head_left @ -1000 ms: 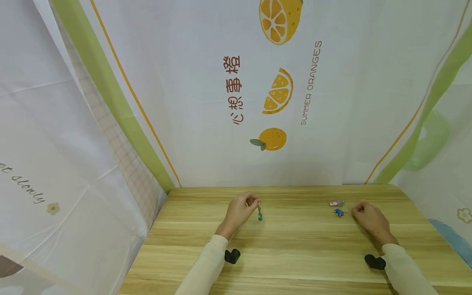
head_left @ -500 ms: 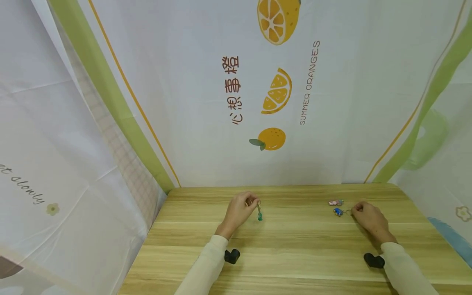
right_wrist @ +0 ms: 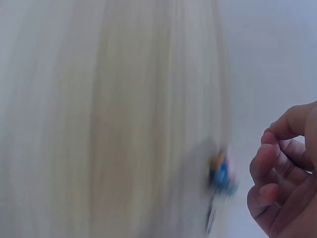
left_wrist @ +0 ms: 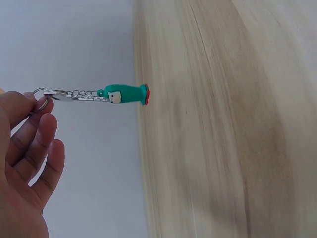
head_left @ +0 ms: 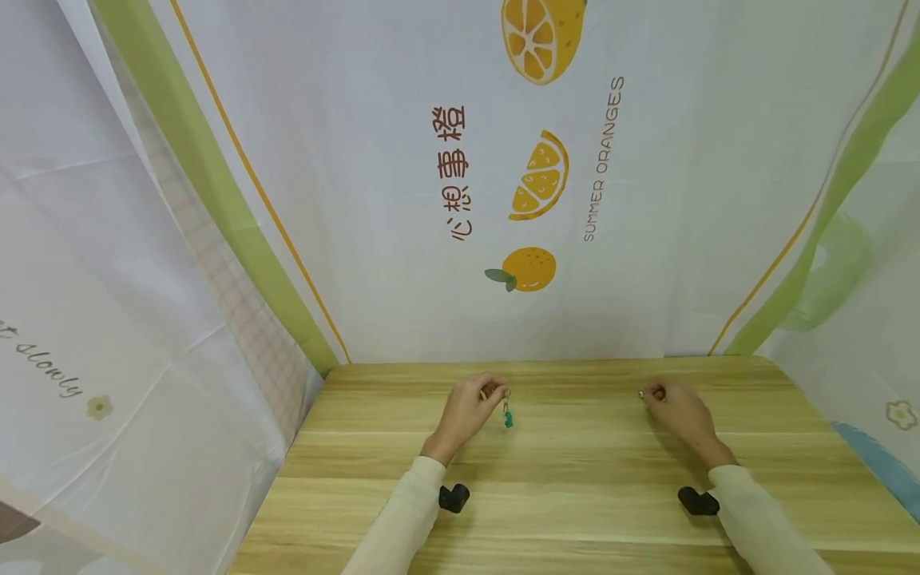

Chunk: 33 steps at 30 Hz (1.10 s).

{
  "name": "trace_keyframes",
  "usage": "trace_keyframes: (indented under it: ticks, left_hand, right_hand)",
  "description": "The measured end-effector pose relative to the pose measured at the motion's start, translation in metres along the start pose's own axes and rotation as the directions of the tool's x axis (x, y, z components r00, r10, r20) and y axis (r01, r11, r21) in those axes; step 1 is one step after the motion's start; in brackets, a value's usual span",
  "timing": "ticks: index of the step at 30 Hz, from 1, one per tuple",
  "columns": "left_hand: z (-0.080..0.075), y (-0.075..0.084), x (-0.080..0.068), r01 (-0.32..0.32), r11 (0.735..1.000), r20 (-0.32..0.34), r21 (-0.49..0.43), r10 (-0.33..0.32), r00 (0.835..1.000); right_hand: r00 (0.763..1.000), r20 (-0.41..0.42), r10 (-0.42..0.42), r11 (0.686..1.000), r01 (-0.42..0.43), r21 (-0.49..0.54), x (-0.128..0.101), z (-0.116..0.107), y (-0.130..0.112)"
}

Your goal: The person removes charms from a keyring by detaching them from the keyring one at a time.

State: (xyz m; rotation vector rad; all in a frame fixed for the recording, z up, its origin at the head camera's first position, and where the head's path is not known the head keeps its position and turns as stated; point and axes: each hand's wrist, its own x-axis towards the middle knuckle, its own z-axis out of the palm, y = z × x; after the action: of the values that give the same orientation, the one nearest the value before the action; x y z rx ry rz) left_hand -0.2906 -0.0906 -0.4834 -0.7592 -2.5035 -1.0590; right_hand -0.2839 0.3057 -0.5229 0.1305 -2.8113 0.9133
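Observation:
My left hand pinches the split ring of a keychain between thumb and finger. From the ring hang a silver key and a short chain with a green figure charm, held up off the tabletop. My right hand is at the far right of the table, thumb and fingertips drawn together with nothing seen between them. Below it, blurred in the right wrist view, lies a blue keychain charm with a pink one against it. The hand hides most of both in the head view; a small shiny end shows at its fingertips.
The wood-grain table reaches back to a white curtain printed with oranges. More cloth hangs at both sides. A black wrist mount sits by the left sleeve, another by the right.
My right hand has left the blue charm's ring and moved left over the blue and pink charms, covering them. My left hand stays put; the green charm has turned slightly on its chain.

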Motion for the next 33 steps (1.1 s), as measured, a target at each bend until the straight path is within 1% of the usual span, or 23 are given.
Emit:
trace_keyframes:
  ticks: [5, 10, 15, 19, 21, 25, 33]
  left_hand:
    - [0.000, 0.003, 0.001, 0.005, 1.000, 0.007, 0.009, -0.006, 1.000]
    - [0.002, 0.006, 0.002, 0.014, 1.000, 0.016, -0.004, -0.014, 1.000]
    - [0.003, 0.007, 0.002, 0.019, 1.000, 0.021, -0.014, -0.018, 1.000]
    - [0.003, 0.008, 0.004, 0.015, 1.000, 0.019, -0.017, -0.014, 1.000]
    - [0.003, 0.009, 0.004, 0.011, 1.000, 0.021, -0.019, -0.010, 1.000]
    - [0.003, 0.009, 0.004, 0.009, 1.000, 0.025, -0.029, -0.008, 1.000]
    - [0.004, 0.008, 0.004, -0.003, 0.999, 0.013, -0.038, 0.004, 1.000]
  right_hand:
    - [0.995, -0.024, -0.101, 0.994, 0.102, 0.042, 0.006, 0.020, -0.039]
    - [0.983, 0.000, -0.185, 0.980, 0.184, 0.071, 0.013, 0.039, -0.078]
    - [0.963, 0.026, -0.269, 0.959, 0.266, 0.094, 0.015, 0.056, -0.116]
    - [0.943, 0.040, -0.329, 0.939, 0.323, 0.118, 0.017, 0.068, -0.140]
    - [0.938, 0.048, -0.342, 0.934, 0.334, 0.131, 0.018, 0.073, -0.148]
    - [0.941, 0.071, -0.330, 0.937, 0.317, 0.149, 0.019, 0.083, -0.159]
    - [0.950, 0.093, -0.298, 0.937, 0.273, 0.216, 0.019, 0.093, -0.167]
